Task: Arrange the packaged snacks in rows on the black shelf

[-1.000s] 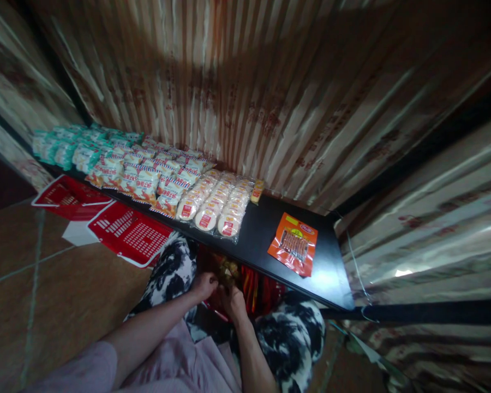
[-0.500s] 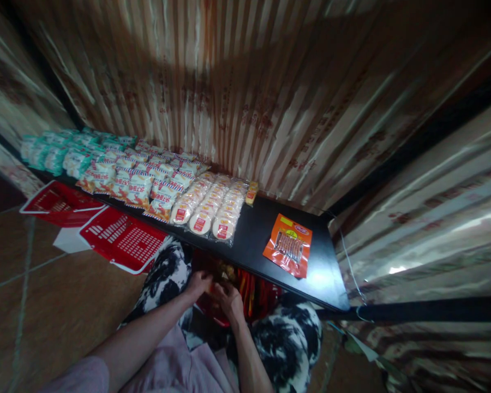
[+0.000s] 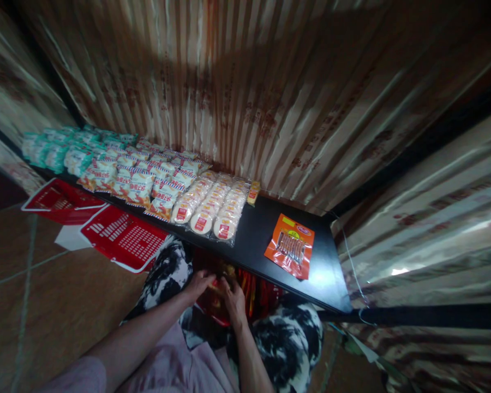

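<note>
My left hand (image 3: pixel 201 284) and my right hand (image 3: pixel 233 299) are close together over a red basket (image 3: pixel 216 317) between my knees. The fingers of both are bent inward around a small reddish thing, too dark and blurred to name. Red and yellow snack packets (image 3: pixel 251 292) lie in the basket by my right hand. Part of the basket is hidden under the black shelf (image 3: pixel 256 234). On the shelf, an orange packet with a picture of sausages (image 3: pixel 289 245) lies flat to the right.
Rows of round white wrapped cakes (image 3: pixel 208 210), white-and-orange snack bags (image 3: pixel 135 180) and green bags (image 3: pixel 59 150) fill the shelf's left and middle. A small yellow packet (image 3: pixel 252 192) stands beside them. Red baskets (image 3: pixel 125 237) are at the left. A striped curtain (image 3: pixel 245 93) hangs behind.
My hands have shifted slightly, with the fingertips still close together, and a bit of red now shows between them. The things on the shelf have not moved.
</note>
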Demonstrator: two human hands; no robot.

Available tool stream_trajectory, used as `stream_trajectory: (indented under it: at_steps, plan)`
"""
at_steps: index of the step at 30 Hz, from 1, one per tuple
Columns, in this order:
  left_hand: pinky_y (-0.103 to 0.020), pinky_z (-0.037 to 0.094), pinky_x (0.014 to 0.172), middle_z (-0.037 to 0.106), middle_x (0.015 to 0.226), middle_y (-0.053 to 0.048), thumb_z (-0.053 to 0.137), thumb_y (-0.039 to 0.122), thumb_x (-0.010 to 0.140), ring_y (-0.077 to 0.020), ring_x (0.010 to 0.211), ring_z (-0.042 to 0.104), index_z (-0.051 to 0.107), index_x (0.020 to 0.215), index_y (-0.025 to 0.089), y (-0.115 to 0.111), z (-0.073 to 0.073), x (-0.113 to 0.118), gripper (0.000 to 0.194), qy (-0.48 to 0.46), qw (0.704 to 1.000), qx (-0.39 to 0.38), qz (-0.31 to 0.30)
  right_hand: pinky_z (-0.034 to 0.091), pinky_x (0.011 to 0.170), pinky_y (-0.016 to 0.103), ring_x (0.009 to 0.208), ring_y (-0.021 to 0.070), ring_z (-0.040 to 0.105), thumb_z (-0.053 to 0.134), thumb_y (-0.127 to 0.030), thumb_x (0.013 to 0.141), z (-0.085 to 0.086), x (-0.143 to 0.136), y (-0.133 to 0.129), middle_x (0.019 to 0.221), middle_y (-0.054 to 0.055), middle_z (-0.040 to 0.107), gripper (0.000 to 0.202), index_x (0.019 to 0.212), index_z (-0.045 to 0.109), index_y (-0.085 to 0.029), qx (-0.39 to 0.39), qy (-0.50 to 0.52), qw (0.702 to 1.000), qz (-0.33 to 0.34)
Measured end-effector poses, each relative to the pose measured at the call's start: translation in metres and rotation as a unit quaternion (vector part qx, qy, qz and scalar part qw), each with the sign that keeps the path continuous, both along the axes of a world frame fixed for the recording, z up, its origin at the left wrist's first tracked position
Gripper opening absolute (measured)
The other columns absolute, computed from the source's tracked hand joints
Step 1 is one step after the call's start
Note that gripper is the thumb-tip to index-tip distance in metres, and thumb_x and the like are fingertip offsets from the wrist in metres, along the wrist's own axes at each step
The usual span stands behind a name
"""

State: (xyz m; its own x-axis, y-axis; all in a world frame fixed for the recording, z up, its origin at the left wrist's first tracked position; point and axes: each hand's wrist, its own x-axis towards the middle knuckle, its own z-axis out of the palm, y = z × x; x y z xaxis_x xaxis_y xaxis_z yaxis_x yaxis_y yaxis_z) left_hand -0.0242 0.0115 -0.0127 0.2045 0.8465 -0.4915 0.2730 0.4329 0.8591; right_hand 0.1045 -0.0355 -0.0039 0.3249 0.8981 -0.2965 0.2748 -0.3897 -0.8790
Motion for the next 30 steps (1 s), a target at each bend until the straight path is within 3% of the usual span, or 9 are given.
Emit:
stream_trajectory:
  at_steps: [5,14,18,24,30]
  plan:
    - [-0.023,0.044,0.068,0.066,0.080,-0.002,0.055,0.045,0.075,-0.0155,0.077,0.060,0.061,0.086,0.015,-0.001,0.005,-0.002,0.033,0.005,1.000,-0.001,0.020,0.047,0.082,0.029,0.098,0.0235,0.061,0.048,-0.062,0.071,0.001,0.001,-0.001,0.103,0.010,0.068,0.059,0.103,0.064,-0.015,0.020,0.024,0.999,-0.031]
    - [-0.017,0.039,0.046,0.055,0.065,0.002,0.058,0.040,0.072,-0.0091,0.056,0.051,0.055,0.077,0.014,-0.008,0.027,-0.003,0.026,-0.056,0.997,-0.043,0.001,0.048,0.076,0.027,0.096,0.0226,0.062,0.055,-0.058,0.068,0.008,0.000,-0.005,0.104,0.011,0.067,0.060,0.107,0.060,-0.013,0.013,0.136,0.984,-0.117]
    - [-0.016,0.037,0.044,0.053,0.061,0.004,0.061,0.042,0.071,-0.0073,0.052,0.047,0.056,0.075,0.014,-0.008,0.039,-0.003,0.028,-0.055,0.998,-0.031,0.000,0.048,0.061,0.026,0.084,0.0212,0.064,0.053,-0.060,0.067,0.012,-0.001,-0.007,0.099,0.009,0.068,0.061,0.107,0.060,-0.014,-0.001,0.187,0.971,-0.150]
    - [-0.015,0.034,0.043,0.056,0.069,0.002,0.056,0.044,0.073,-0.0076,0.055,0.047,0.057,0.081,0.014,-0.009,0.048,-0.004,0.030,-0.069,0.998,0.003,0.004,0.043,0.053,0.022,0.074,0.0176,0.062,0.060,-0.054,0.062,0.022,-0.001,-0.014,0.084,0.004,0.068,0.048,0.092,0.063,-0.017,0.009,0.233,0.961,-0.149]
    - [-0.020,0.037,0.057,0.055,0.067,0.001,0.053,0.045,0.073,-0.0106,0.063,0.049,0.058,0.076,0.013,-0.009,0.057,-0.006,0.032,-0.096,0.994,0.046,0.011,0.039,0.050,0.020,0.068,0.0139,0.059,0.067,-0.049,0.059,0.031,-0.001,-0.020,0.081,0.001,0.066,0.046,0.092,0.064,-0.018,0.044,0.256,0.951,-0.169]
